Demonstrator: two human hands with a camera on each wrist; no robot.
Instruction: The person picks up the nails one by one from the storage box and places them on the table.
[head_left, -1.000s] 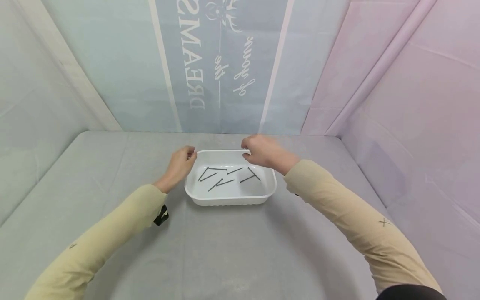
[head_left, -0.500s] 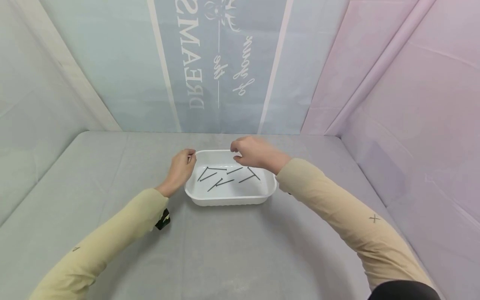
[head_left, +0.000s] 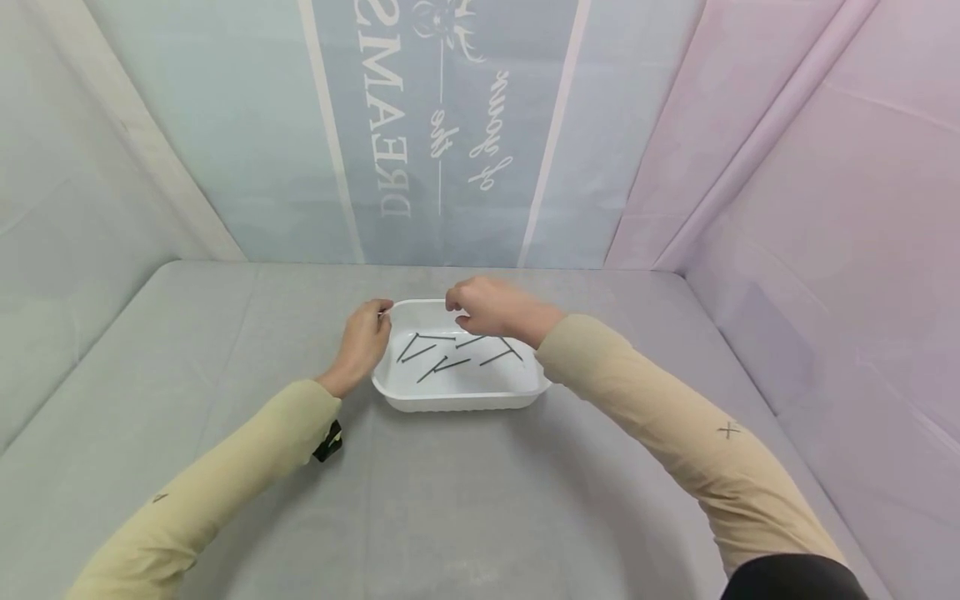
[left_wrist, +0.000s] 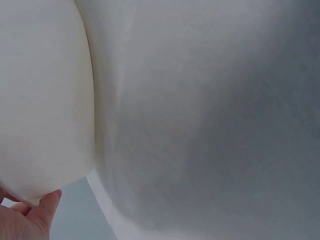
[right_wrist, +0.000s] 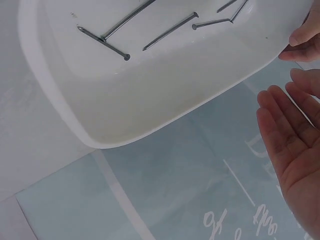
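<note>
A white rectangular tray point(head_left: 459, 402) stands on the grey surface with several dark metal nails point(right_wrist: 170, 32) lying loose on its floor. At the tray's back left corner my left hand point(head_left: 360, 348) grips the rim; in the left wrist view its thumb and fingers point(left_wrist: 47, 207) pinch the edge of the tray wall point(left_wrist: 45, 100). My right hand point(head_left: 493, 308) hovers by the tray's back rim, over its middle. Its fingers point(right_wrist: 280, 127) look relaxed and hold nothing in the right wrist view, and they are apart from the tray.
Grey cloth point(head_left: 450, 500) covers the surface around the tray. A printed blue-grey curtain point(head_left: 480, 225) hangs just behind, with pale fabric walls point(head_left: 847, 250) on both sides. A dark rounded object point(head_left: 795, 579) shows at the bottom right edge.
My right hand has moved left along the tray's back rim. The left hand has closed its fingers over the back left corner. Tray and nails stay in place.
</note>
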